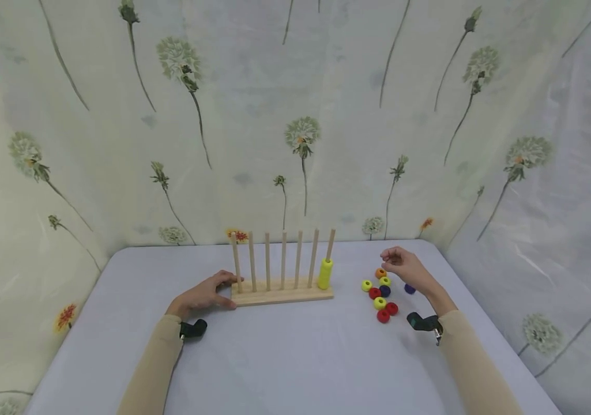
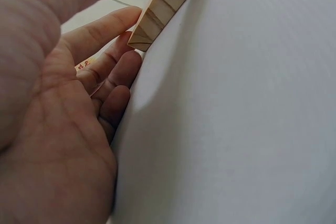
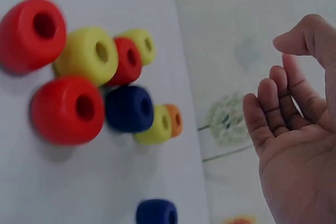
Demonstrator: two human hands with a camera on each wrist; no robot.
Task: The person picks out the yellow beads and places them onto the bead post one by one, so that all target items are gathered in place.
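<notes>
A wooden peg rack (image 1: pixel 282 296) with several upright dowels stands on the table. Yellow beads (image 1: pixel 325 274) are stacked on its rightmost dowel. My left hand (image 1: pixel 206 295) holds the left end of the base, thumb at the near edge and fingers at the far side; the wrist view shows the fingertips against the wooden end (image 2: pixel 163 11). Over the loose beads at the right hovers my right hand (image 1: pixel 405 268), fingers loosely bent, nothing between thumb and fingertips. Below it lie an orange bead (image 1: pixel 380 272), a dark blue bead (image 3: pixel 129 109) and a red bead (image 3: pixel 68 110).
More loose beads lie in the cluster, among them a yellow bead (image 1: pixel 366 285) at its left edge. A second blue bead (image 1: pixel 410 289) sits apart under the right wrist. A floral curtain (image 1: pixel 295 115) hangs behind the white table (image 1: pixel 295 357).
</notes>
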